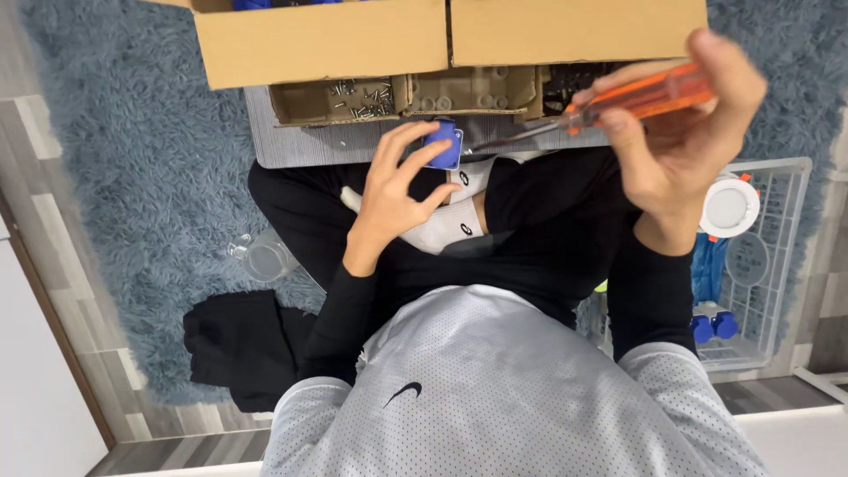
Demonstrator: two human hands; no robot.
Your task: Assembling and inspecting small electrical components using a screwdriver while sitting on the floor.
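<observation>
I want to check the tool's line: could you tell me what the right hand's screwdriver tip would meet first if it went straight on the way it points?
Probably the small blue plastic block pinched in the left hand; the right hand aims the orange-handled screwdriver at it, though depth is unclear.

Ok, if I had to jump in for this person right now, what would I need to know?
Left hand: fingers pinch a small blue plastic part, held up over the lap.
Right hand: grips an orange-handled screwdriver, its metal tip pointing at the blue part, close to it; contact cannot be told.
Things: small cardboard trays sit just ahead, one with loose screws. A white wire basket on the right holds more blue parts and a round white disc.
Done: part and tool are both in hand.
Left: whether any screw is already driven cannot be seen, so check the blue part first.
</observation>
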